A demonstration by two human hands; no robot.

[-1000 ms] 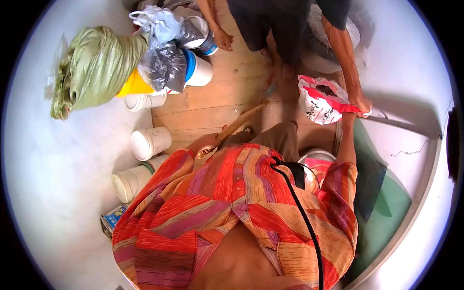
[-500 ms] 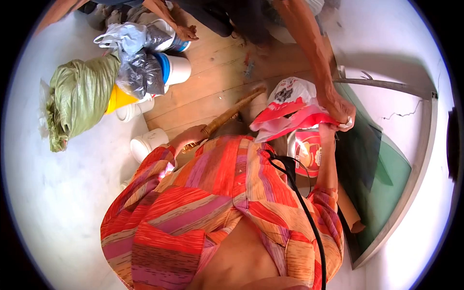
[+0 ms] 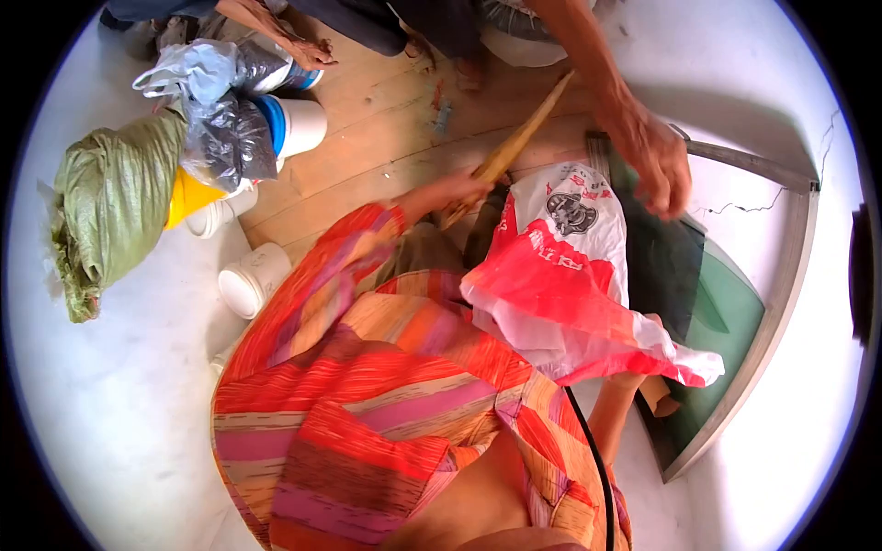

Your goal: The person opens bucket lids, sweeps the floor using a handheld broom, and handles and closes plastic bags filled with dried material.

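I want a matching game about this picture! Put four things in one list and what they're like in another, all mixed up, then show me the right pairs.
Things:
1. Plastic bag
2. Wooden stick
3. Woven sack
4. Shirt

What they're like:
A. Olive green
B. Stripy, with red, orange and purple
C. Red and white, with printing on it
D. Held in the wearer's left hand

Right pairs: 1-C, 2-D, 3-A, 4-B
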